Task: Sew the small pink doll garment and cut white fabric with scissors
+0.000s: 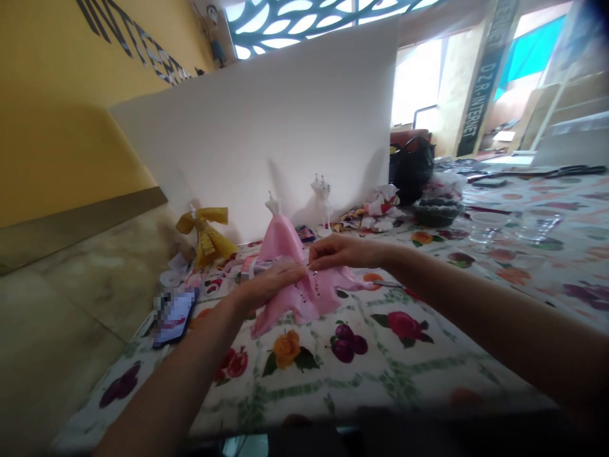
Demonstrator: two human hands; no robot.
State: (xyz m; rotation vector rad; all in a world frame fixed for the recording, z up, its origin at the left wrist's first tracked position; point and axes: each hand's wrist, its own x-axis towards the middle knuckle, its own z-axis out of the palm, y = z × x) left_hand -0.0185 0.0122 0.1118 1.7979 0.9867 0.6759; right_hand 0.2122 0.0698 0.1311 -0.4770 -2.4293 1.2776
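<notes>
A piece of pink cloth [304, 303] with small shiny beads lies on the flowered tablecloth. My left hand [273, 282] rests on its left part, palm down, fingers stretched out to the right. Over the upper edge of the cloth, my right hand [328, 252] has its fingers curled and pressed together; what is between the fingertips is too small to make out. The fingertips of both hands nearly meet. Just behind them stands a small white dress form [273, 204] wearing a pink skirt [281, 238].
A yellow doll dress [207, 238] stands back left, a phone [175, 317] front left. Behind are a white form [323, 200], cloth scraps [380, 212] and a black bag [413, 168]. Scissors [390, 284] lie right of the cloth; clear cups [488, 226] are farther right.
</notes>
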